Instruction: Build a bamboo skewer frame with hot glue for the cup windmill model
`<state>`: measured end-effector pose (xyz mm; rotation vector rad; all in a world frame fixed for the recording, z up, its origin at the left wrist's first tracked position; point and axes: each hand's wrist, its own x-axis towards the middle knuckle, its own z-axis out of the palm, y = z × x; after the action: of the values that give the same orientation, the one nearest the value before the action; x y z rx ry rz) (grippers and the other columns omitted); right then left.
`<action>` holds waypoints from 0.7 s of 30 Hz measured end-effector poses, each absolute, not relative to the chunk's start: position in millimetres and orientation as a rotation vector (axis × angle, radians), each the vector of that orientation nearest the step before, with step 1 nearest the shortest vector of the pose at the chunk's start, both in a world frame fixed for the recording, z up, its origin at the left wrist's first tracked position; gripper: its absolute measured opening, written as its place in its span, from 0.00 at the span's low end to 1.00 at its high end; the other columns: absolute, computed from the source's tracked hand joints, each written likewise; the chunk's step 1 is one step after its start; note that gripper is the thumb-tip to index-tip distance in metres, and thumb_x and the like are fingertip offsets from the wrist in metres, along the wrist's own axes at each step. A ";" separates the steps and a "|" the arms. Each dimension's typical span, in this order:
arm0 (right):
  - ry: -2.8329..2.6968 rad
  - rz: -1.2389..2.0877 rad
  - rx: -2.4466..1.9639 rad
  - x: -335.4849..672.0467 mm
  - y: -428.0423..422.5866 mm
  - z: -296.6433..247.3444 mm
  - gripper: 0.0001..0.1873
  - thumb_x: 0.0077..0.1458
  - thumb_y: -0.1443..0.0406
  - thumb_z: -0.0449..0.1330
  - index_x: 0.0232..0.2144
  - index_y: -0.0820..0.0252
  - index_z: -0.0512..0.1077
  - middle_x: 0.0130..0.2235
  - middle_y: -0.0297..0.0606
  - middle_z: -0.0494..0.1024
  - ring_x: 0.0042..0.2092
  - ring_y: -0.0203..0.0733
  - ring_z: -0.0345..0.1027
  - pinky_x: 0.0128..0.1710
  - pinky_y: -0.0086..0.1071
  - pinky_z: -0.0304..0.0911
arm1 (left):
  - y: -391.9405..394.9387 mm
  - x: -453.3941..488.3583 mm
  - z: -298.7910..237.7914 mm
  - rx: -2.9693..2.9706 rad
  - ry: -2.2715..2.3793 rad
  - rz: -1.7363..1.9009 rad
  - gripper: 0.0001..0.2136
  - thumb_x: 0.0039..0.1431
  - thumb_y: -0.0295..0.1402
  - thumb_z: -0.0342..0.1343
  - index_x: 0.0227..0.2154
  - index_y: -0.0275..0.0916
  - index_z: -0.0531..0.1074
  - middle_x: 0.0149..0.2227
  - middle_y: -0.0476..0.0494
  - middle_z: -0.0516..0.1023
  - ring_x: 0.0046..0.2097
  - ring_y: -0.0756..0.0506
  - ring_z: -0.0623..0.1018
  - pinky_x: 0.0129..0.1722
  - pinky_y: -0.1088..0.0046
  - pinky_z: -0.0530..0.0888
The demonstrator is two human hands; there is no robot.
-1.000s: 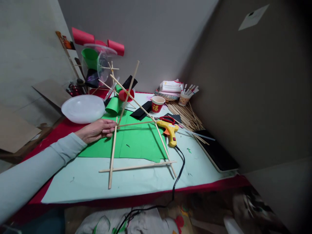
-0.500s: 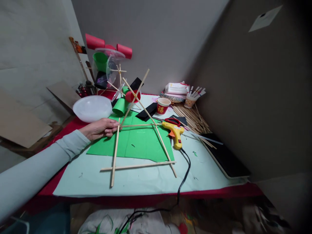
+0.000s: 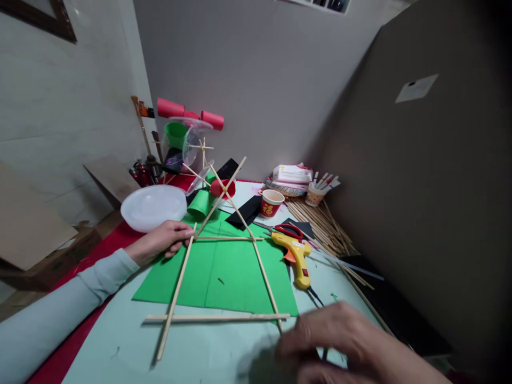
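Note:
My left hand (image 3: 164,240) pinches a frame of thin wooden sticks (image 3: 181,280) at its left joint, where several stick ends meet. The frame is shaped like a tall A, with crossed sticks at the top, one crossbar in the middle and another near the bottom. Behind it lies a green sheet (image 3: 240,274). At the lower right, my right hand (image 3: 340,341) is smeared by motion, close to the frame's lower right end; whether it touches the stick is unclear. A yellow glue gun (image 3: 301,266) rests to the right of the frame, beside red-handled scissors (image 3: 288,230).
A white bowl (image 3: 154,208) stands on the left. Farther back are a red paper cup (image 3: 272,204), a cup of markers (image 3: 315,197), a pile of sticks (image 3: 320,226) and a green paper roll (image 3: 200,205). A black flat object (image 3: 404,309) lies at the right edge.
My right hand has come into view at the lower right. The left hand keeps its pinch on the stick frame. The camera view has tilted up and moved nearer the table.

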<state>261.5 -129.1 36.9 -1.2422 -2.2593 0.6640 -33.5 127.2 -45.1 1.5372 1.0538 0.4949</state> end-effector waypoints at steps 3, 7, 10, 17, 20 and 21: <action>-2.177 0.570 -1.270 256.5 -82.9 43.4 0.07 0.66 0.63 0.61 0.42 0.55 0.79 0.39 0.31 0.84 0.37 0.32 0.77 0.38 0.23 0.67 | 128.7 -32.8 -48.2 1.695 1.108 0.534 0.17 0.56 0.50 0.59 0.25 0.39 0.72 0.14 0.54 0.60 0.16 0.52 0.57 0.16 0.76 0.53; -2.039 0.433 -1.366 254.0 -19.0 41.6 0.09 0.66 0.63 0.59 0.43 0.60 0.79 0.40 0.37 0.84 0.37 0.36 0.75 0.37 0.27 0.65 | 129.8 -32.1 -48.1 1.960 1.137 0.679 0.16 0.54 0.48 0.60 0.26 0.40 0.76 0.28 0.43 0.78 0.32 0.44 0.73 0.33 0.72 0.67; -1.954 0.350 -1.419 252.4 22.6 38.1 0.12 0.66 0.65 0.59 0.47 0.65 0.78 0.43 0.42 0.84 0.37 0.38 0.75 0.37 0.30 0.64 | 127.9 -31.9 -49.9 2.098 1.171 0.737 0.14 0.57 0.47 0.57 0.31 0.42 0.79 0.37 0.40 0.82 0.42 0.38 0.76 0.43 0.67 0.67; -1.943 0.345 -1.388 239.5 87.3 33.7 0.20 0.67 0.60 0.58 0.55 0.68 0.74 0.53 0.51 0.80 0.47 0.45 0.76 0.48 0.37 0.66 | 120.8 -32.6 -58.7 2.302 1.239 0.702 0.15 0.63 0.46 0.50 0.35 0.43 0.76 0.36 0.41 0.77 0.43 0.37 0.76 0.45 0.62 0.66; -1.965 0.374 -1.321 235.2 98.0 33.2 0.19 0.68 0.58 0.57 0.53 0.64 0.76 0.54 0.46 0.81 0.48 0.44 0.75 0.48 0.36 0.66 | 119.5 -32.1 -59.0 2.341 1.239 0.661 0.15 0.64 0.45 0.48 0.36 0.41 0.75 0.38 0.41 0.76 0.44 0.37 0.76 0.46 0.60 0.67; -1.970 0.375 -1.304 234.0 99.0 33.3 0.18 0.68 0.58 0.57 0.51 0.63 0.77 0.52 0.44 0.81 0.47 0.43 0.75 0.47 0.35 0.65 | 119.4 -31.8 -58.8 2.349 1.242 0.648 0.15 0.64 0.45 0.47 0.37 0.41 0.74 0.38 0.41 0.76 0.44 0.37 0.76 0.46 0.60 0.67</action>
<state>234.0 99.0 33.3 -1.3036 -1.9703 0.3754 -31.8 119.4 -58.8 2.3487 1.2422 0.6478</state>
